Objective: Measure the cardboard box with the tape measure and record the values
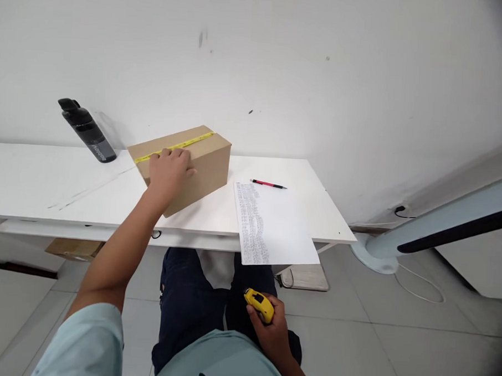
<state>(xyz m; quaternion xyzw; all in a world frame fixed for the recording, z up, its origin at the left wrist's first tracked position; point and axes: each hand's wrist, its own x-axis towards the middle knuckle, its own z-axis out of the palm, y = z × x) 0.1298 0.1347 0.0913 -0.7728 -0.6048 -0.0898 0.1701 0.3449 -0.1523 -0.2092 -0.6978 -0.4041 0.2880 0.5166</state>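
A brown cardboard box (208, 172) sits at an angle on the white table, with a yellow strip (195, 139) running along its top. My left hand (171, 170) rests on the near top edge of this box, fingers bent slightly apart over the strip and thumb to the right. Down over my lap, my right hand (272, 327) is closed around a small yellow tool with a black button, which looks like a tape measure (259, 305). Its lower part is hidden by my fingers.
To the right of the box lie handwritten sheets of paper (280, 228), overhanging the table's front edge, with a red and black pen (268, 184) by their top. A dark bottle (89, 131) stands at the left. Beyond the white table (39, 184) is a wall.
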